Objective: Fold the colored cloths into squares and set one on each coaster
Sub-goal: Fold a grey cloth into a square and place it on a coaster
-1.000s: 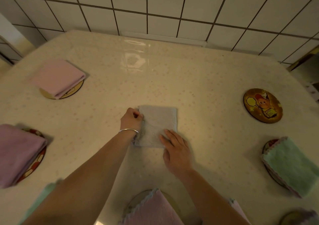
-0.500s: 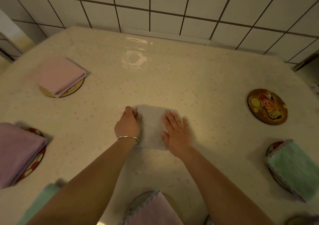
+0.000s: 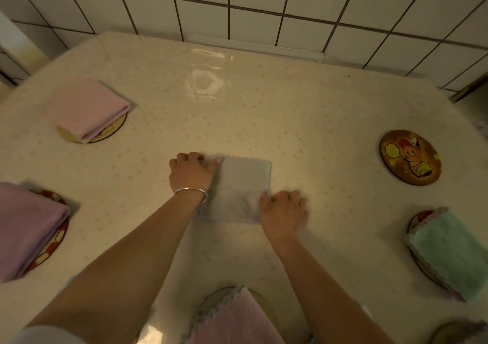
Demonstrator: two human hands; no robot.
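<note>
A pale grey cloth, folded to a rough square, lies flat in the middle of the table. My left hand grips its far left corner with curled fingers. My right hand pinches its near right corner. A round coaster with a cartoon picture lies bare at the right. Folded cloths rest on other coasters: pink at the far left, purple at the left edge, green at the right, pink at the near edge.
The table has a glossy cream cover and stands against a white tiled wall. Another coaster shows partly at the bottom right corner. A silver bangle circles my left wrist.
My right hand slid from lying flat on the cloth's right half down to its near right corner and curled shut there. The left hand stays at the far left corner.
</note>
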